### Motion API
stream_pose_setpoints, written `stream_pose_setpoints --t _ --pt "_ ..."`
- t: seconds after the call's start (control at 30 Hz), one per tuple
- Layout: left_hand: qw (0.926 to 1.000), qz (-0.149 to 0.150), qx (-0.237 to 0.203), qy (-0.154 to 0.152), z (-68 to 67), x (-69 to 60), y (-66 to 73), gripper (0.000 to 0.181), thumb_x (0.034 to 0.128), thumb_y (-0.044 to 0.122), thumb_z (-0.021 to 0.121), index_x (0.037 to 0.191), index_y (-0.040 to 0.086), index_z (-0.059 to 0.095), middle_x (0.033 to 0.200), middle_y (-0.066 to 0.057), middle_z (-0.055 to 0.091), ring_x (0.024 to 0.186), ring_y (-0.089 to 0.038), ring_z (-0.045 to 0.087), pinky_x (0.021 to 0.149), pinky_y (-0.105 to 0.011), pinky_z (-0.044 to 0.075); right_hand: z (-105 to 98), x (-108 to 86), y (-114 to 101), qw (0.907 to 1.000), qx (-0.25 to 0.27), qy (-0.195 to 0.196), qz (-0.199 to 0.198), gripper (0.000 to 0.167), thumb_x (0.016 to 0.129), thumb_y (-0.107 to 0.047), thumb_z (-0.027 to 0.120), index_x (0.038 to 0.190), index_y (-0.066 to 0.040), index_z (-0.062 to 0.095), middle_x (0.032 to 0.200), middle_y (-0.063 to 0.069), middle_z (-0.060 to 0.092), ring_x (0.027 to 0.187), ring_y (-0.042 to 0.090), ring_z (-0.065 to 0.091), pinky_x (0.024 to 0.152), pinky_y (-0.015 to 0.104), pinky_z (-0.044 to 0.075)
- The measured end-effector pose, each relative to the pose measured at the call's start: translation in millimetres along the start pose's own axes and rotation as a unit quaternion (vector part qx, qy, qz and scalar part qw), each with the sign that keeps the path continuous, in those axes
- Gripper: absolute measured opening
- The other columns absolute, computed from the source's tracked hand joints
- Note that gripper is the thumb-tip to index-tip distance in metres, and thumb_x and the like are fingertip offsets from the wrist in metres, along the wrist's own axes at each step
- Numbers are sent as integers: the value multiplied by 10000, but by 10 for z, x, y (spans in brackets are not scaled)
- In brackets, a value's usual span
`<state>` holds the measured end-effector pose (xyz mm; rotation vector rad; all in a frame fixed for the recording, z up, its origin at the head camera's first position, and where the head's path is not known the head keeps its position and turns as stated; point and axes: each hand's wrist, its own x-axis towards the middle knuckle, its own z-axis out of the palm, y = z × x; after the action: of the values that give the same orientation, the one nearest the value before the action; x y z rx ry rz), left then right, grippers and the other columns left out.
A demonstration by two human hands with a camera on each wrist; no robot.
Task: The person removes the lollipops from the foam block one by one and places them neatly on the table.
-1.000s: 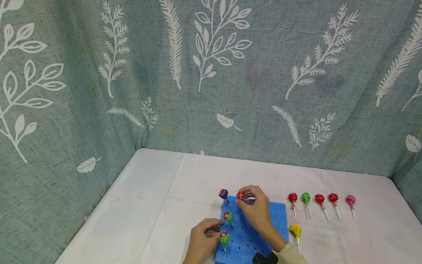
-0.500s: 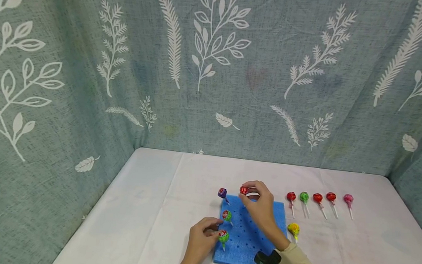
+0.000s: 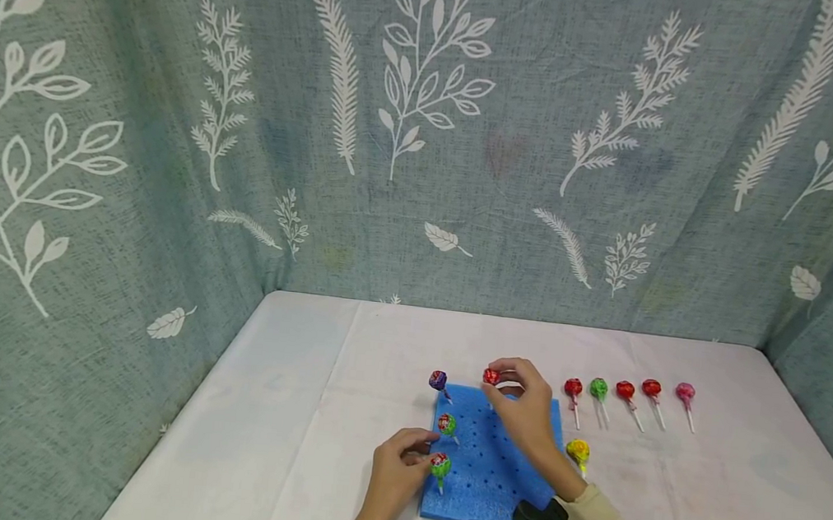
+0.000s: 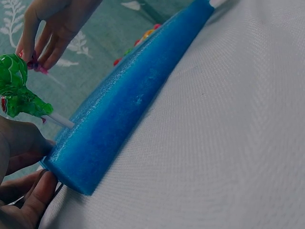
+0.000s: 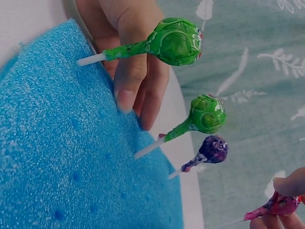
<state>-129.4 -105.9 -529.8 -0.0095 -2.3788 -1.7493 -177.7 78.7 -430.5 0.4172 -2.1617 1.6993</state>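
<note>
My right hand (image 3: 528, 406) pinches a red lollipop (image 3: 490, 376) by its wrapped head, above the far edge of a blue foam block (image 3: 469, 504) dotted with holes. In the right wrist view the wrapper of that lollipop (image 5: 274, 207) looks pinkish, its stick free of the foam. My left hand (image 3: 398, 465) grips the block's left edge, with fingertips (image 5: 125, 99) against its side. Along that edge two green lollipops (image 3: 441, 465) (image 5: 207, 114) and a purple lollipop (image 3: 438, 380) stand with their sticks in the foam.
Right of the block, a row of red, green and pink lollipops (image 3: 624, 390) lies on the white-covered table (image 3: 299, 415). A yellow lollipop (image 3: 578, 452) lies closer, beside the right forearm. A leaf-patterned curtain (image 3: 424, 170) surrounds the table's back and sides.
My right hand has lifted slightly and shifted right along the block's far edge, carrying the red lollipop. The left hand keeps its place at the left edge.
</note>
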Motion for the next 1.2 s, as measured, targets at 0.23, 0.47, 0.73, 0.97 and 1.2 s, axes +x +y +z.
stream_pose_setpoints --t 0.23,0.47,0.73,0.97,1.2 --pt "10000 -29 22 -1 4 -2 -6 274 726 -64 722 970 62 725 984 -35 669 858 -194 637 699 -217 529 -74 -10 -8 10000 -61 50 5 230 770 74 714 982 44 632 955 213 618 863 341 629 709 359 556" --pt "9999 100 -16 58 3 -13 13 272 720 -73 716 964 48 724 973 -43 674 841 -203 645 690 -218 533 -140 -28 -32 9998 -172 68 24 234 783 54 711 1000 67 625 967 214 619 868 343 628 734 472 544" --pt "9997 238 8 103 4 -12 6 263 718 -71 723 958 36 721 961 -61 676 823 -207 648 674 -220 533 -178 -45 287 9993 -286 146 193 260 784 -26 746 1024 -30 644 976 72 631 874 214 630 743 306 551" --pt "9999 79 46 52 2 -11 7 268 720 -79 707 956 46 722 962 -38 675 833 -201 645 675 -214 529 -246 -77 290 9991 -317 172 223 280 790 -74 753 1045 -57 638 998 41 625 864 180 629 745 214 531" --pt "9999 101 -32 44 3 -14 0 278 717 -79 705 960 55 725 966 -38 677 837 -217 648 678 -210 527 -308 -104 293 9992 -324 200 94 290 793 -62 747 1061 -40 637 1004 75 631 875 226 634 755 290 548"
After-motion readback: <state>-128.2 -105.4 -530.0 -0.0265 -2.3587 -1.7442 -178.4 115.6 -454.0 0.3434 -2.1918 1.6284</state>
